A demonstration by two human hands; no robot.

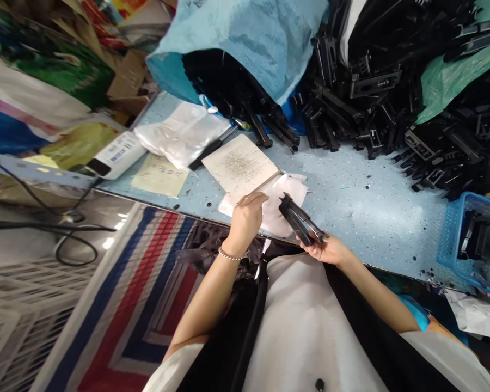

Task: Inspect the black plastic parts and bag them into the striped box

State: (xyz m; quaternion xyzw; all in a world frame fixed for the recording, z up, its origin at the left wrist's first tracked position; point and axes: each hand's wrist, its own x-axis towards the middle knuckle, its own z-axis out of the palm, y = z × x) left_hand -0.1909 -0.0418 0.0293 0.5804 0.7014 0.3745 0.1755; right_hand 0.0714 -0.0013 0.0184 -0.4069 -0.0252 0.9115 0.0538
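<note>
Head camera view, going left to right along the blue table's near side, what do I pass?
White tube → yellowish sheet → left hand → black plastic part → right hand holding it → blue basket.

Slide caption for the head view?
Right hand holds a black plastic part; left hand rests beside the cardboard sheet.

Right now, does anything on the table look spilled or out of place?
Black parts spill loose from the blue bag onto the table, and black specks dot its near edge. The right hand holds one part; nothing looks damaged.
</note>
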